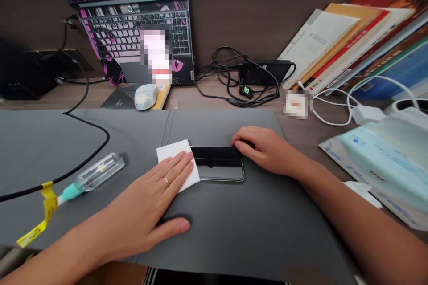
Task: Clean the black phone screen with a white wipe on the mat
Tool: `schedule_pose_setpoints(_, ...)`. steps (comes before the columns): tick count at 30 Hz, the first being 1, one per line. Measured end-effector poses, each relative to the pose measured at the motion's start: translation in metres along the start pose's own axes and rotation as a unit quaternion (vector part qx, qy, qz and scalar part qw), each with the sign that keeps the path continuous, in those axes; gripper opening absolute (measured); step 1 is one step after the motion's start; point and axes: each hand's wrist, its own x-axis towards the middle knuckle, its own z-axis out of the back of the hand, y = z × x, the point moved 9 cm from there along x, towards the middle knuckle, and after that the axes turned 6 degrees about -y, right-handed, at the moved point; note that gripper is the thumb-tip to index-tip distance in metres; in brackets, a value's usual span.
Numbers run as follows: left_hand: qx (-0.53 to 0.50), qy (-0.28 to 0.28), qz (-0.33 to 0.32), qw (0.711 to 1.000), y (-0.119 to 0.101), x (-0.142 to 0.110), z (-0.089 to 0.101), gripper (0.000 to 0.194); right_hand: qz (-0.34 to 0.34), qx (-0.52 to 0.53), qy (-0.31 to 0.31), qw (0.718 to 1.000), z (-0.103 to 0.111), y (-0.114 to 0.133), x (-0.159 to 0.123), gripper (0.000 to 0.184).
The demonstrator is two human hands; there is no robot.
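A smartphone with a dark, shiny screen lies flat on the grey desk mat. A folded white wipe covers its left end. My left hand, with a ring on one finger, presses flat on the wipe, its fingers stretched out and the thumb spread away. At the phone's upper right corner is my right hand. Its fingers are curled, and thumb and forefinger close on that corner. A clear spray bottle with a mint-green collar lies on the mat left of my left hand.
An open laptop stands behind the mat, with a patterned mouse before it. A black power adapter sits among tangled cables. Leaning books and a pale blue packet are at right. A black cable crosses the mat's left side.
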Motion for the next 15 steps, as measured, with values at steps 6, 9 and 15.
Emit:
schedule_pose_setpoints(6, 0.083, -0.049, 0.028, 0.995, -0.014, -0.012, 0.011, 0.085, 0.003, -0.001, -0.005, 1.000, 0.000, -0.001, -0.001, 0.025)
schedule_pose_setpoints(9, 0.114, -0.078, 0.044, 0.989, -0.026, -0.014, 0.015, 0.087, 0.001, -0.002, -0.001, 1.000, 0.000, -0.002, -0.001, 0.026)
schedule_pose_setpoints(15, 0.125, -0.109, 0.071, 0.984, -0.038, -0.006, 0.018, 0.088, -0.001, -0.014, 0.005, 1.000, -0.002, -0.004, 0.001, 0.028)
